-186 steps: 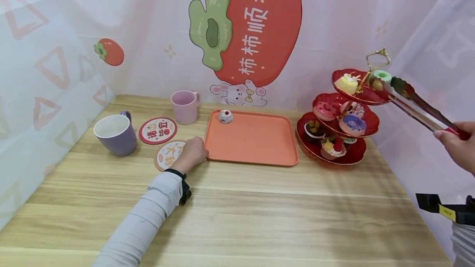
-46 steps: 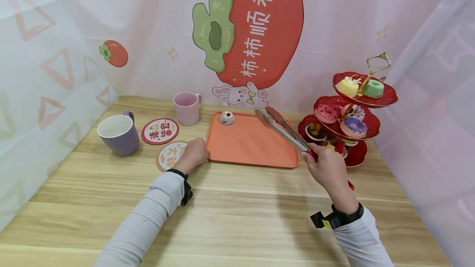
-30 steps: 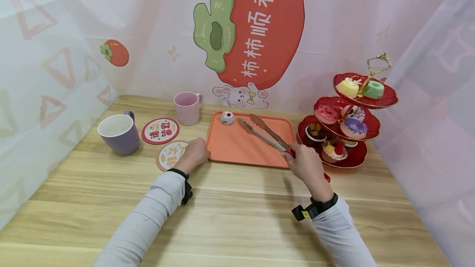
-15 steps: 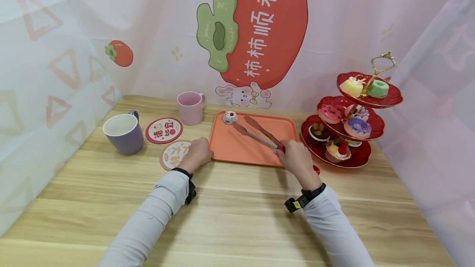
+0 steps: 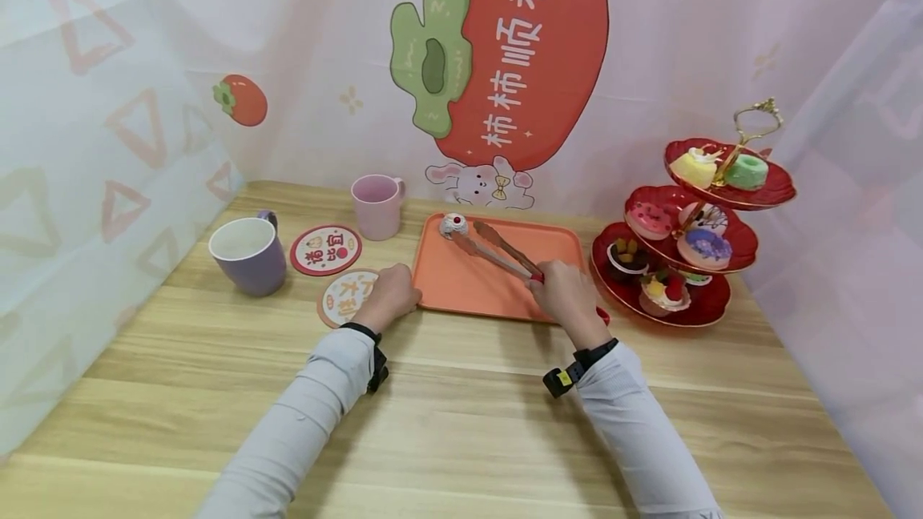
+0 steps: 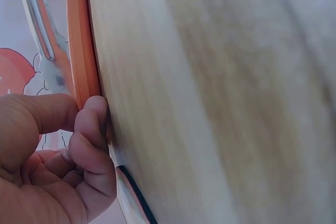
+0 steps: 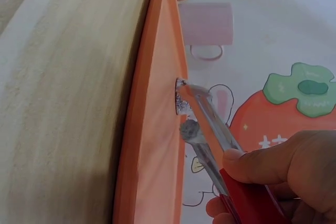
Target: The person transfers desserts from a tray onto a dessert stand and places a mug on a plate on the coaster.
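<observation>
My left hand (image 5: 392, 295) pinches the near left corner of an orange tray (image 5: 461, 287) between thumb and fingers, as the left wrist view shows up close. In my right hand (image 5: 570, 299) is a pair of metal food tongs (image 7: 212, 124) with red handles, reaching over the tray from the right. Their scalloped tips are spread apart. One tip overlaps the lower edge of a small white-speckled cake (image 5: 453, 227) topped with a red cherry, at the tray's back left corner; the other tip is to the cake's right. Nothing shows gripped between the tips.
A three-tier red stand (image 5: 699, 311) with several small cakes and doughnuts is right of the tray. On the left are a purple mug (image 5: 252, 263), a pink mug (image 5: 378, 211), a red-rimmed coaster (image 5: 326, 250) and an orange-rimmed coaster (image 5: 342, 299), partly behind my left hand.
The tongs have swung left from the stand's top tier, where they were at the green cake, across the tray to the cherry-topped cake. The green cake sits on that tier. My left hand stays put.
</observation>
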A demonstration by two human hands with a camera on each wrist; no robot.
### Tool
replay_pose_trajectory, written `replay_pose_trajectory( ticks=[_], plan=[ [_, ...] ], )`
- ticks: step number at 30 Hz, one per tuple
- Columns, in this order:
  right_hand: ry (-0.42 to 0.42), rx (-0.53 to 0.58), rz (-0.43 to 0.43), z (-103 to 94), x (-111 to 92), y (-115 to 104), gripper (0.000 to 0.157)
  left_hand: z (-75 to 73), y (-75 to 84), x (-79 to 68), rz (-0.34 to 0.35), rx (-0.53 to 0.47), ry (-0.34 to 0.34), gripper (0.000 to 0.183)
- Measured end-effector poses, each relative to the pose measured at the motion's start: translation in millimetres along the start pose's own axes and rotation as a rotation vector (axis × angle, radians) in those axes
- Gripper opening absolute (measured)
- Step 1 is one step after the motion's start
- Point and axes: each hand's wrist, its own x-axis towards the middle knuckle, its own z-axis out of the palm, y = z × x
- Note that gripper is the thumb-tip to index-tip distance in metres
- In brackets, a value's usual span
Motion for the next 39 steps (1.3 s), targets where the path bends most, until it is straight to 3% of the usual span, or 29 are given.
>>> replay_pose_trajectory(
  ticks=[12,30,39],
  plan=[
    [-0.035,0.036,0.004,-0.4,9.1,-4.0,0.016,1.3,-1.0,0.4,0.014,0.001,0.023,0.026],
    [-0.079,0.050,0.028,4.3,16.3,-13.2,0.019,0.7,-3.5,1.9,0.008,-0.027,0.000,0.024],
    [-0.030,0.016,0.014,5.0,16.6,-15.7,0.017,1.1,-4.1,0.8,0.007,-0.024,0.014,0.024]
  ],
)
